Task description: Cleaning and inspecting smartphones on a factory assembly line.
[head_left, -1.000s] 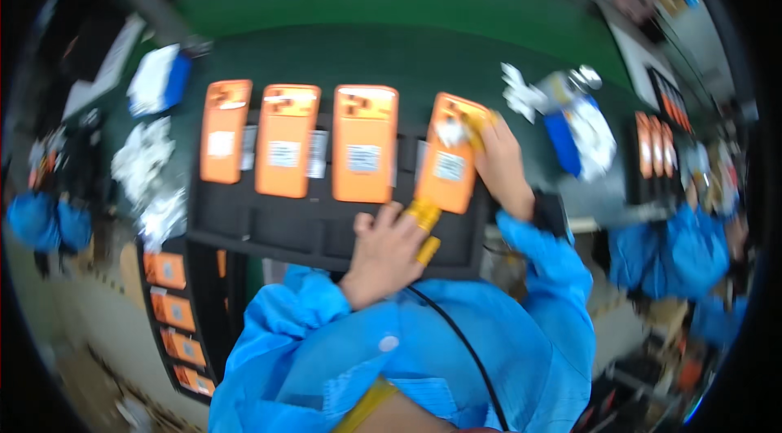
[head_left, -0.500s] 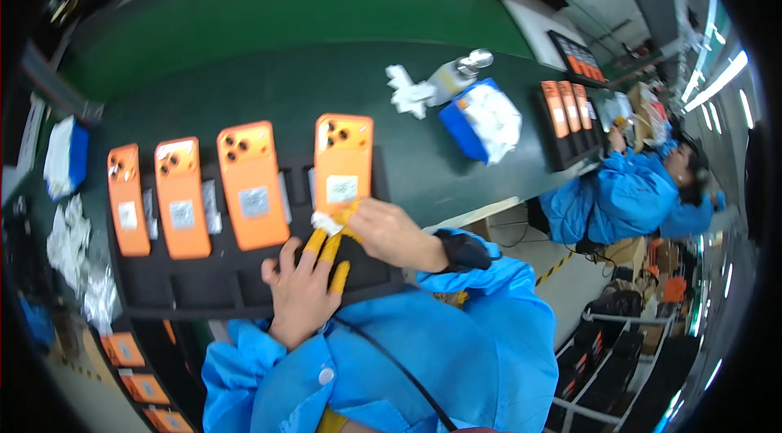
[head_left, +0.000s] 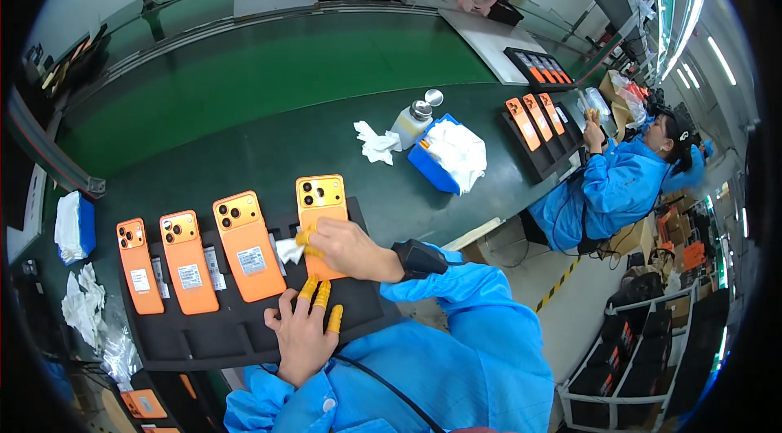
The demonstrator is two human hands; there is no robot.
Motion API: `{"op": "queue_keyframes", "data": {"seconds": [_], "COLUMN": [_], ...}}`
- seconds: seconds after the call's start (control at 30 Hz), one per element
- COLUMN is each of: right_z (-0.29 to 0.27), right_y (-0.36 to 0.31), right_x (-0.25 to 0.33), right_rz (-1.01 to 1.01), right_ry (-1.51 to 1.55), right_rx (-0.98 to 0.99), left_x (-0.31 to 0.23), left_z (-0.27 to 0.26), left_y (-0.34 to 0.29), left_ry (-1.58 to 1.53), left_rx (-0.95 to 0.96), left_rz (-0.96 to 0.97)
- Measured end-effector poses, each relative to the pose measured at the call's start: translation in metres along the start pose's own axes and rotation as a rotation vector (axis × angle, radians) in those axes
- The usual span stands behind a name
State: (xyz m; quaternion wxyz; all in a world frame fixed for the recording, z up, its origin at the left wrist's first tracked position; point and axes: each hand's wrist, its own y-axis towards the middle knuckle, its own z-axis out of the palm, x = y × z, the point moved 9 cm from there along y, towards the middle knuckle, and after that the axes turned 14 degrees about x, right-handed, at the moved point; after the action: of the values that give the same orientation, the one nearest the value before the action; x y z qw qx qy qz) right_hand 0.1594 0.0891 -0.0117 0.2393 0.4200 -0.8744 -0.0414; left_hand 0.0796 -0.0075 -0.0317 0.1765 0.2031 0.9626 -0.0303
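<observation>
My right hand [head_left: 349,250], with yellow finger cots, is closed on a crumpled white wipe [head_left: 288,251] that sticks out at its left. It lies over the middle of an orange phone [head_left: 321,203], the rightmost in a black foam tray [head_left: 261,343], and hides the label area. My left hand [head_left: 305,334], also in yellow finger cots, has its fingers apart, with fingertips at that phone's lower edge. To the left stand a larger orange phone [head_left: 251,270] with a white label, another orange phone [head_left: 191,258], and a third orange phone [head_left: 141,262], all camera side up.
Ahead are a pump bottle [head_left: 411,122], a used wipe [head_left: 377,143] and a blue box of wipes [head_left: 432,164]. At far left are another blue box [head_left: 76,225] and crumpled wipes [head_left: 84,303]. A co-worker [head_left: 611,180] sits at right beside a phone tray [head_left: 544,160].
My right hand has moved up the phone from its lower edge, the wipe now at the phone's left side. My left hand stays near the lower edge. The view has tilted upward.
</observation>
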Motion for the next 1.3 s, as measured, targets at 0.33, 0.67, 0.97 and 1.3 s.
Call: {"op": "queue_keyframes", "data": {"seconds": [0.33, 0.67, 0.97, 1.3], "right_z": [0.015, 0.009, -0.023, 0.012], "right_y": [-0.025, -0.043, 0.045, 0.108], "right_x": [0.022, 0.030, 0.005, 0.018], "right_rz": [-0.149, -0.010, 0.024, -0.053], "right_ry": [0.066, 0.044, 0.186, 0.042], "right_rx": [0.215, 0.282, -0.035, -0.176], "left_x": [0.012, 0.011, 0.051, 0.046], "left_z": [-0.010, -0.004, -0.037, -0.037], "left_y": [-0.003, -0.002, -0.030, -0.027], "left_ry": [-0.126, -0.156, 0.006, 0.012], "left_rx": [-0.085, 0.006, -0.153, -0.211], "left_rz": [-0.094, -0.013, -0.231, -0.128]}}
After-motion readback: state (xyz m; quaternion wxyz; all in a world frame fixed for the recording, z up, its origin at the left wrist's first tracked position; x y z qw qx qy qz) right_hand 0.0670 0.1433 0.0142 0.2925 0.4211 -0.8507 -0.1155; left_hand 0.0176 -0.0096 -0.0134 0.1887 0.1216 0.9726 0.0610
